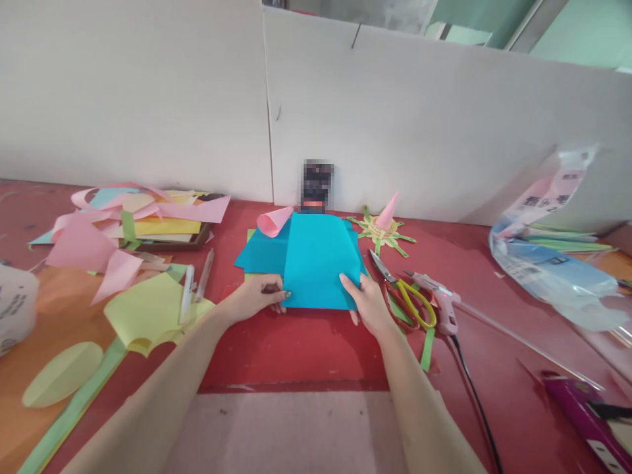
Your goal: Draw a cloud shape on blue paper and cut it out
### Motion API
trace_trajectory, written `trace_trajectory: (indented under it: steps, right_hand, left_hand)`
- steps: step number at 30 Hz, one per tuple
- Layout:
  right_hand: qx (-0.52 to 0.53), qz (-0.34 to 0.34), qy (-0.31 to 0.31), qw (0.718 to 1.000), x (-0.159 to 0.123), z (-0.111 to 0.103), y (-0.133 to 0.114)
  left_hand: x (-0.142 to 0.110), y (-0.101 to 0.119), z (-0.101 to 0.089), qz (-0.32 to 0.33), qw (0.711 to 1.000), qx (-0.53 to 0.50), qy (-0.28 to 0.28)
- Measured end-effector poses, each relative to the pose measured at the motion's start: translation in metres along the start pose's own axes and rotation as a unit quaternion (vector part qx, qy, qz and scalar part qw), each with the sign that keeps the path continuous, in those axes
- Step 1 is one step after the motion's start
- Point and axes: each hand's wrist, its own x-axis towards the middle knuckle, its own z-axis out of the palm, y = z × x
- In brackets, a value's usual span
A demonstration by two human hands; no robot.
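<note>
A bright blue sheet of paper (320, 263) is held up between my two hands over the red table. My left hand (264, 293) pinches its lower left corner with closed fingers. At the lower right edge, my right hand (368, 299) grips it, thumb on the front and fingers behind. Darker blue paper (264, 247) lies behind the held sheet, with a little green showing beneath. A rolled pink paper cone (275, 222) rests just beyond on the left. To the right of my right hand lie scissors (405, 296) with red and yellow handles.
A pink glue gun (442, 306) with a black cord lies at right, and a purple tool (582, 415) nearer me. Behind the scissors stands a paper flower with a pink cone (385, 220). Paper scraps (83, 243) and pens (187, 293) lie left. A plastic bag (548, 257) sits far right.
</note>
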Motion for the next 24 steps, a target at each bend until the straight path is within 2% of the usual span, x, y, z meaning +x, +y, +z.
trace_trajectory:
  steps: [6,11,21,24]
  right_hand:
    - [0.007,0.028,0.080,0.996,-0.0002,0.0050,0.0026]
    - [-0.055,-0.027,0.146,0.987,0.0009,0.0047,0.0020]
    - [-0.059,-0.030,0.145,0.987,0.0005,0.0036,0.0002]
    - [-0.038,-0.005,0.140,0.989,0.0009,0.0022,0.0018]
  left_hand:
    - [-0.0005,0.0028,0.0007,-0.001,1.000,-0.002,0.011]
    - [-0.0009,0.0028,-0.0003,-0.005,1.000,-0.012,0.006]
    - [0.0001,0.0024,0.0009,0.005,1.000,-0.017,0.000]
    - [-0.0002,0.0030,0.0002,0.003,1.000,-0.020,-0.002]
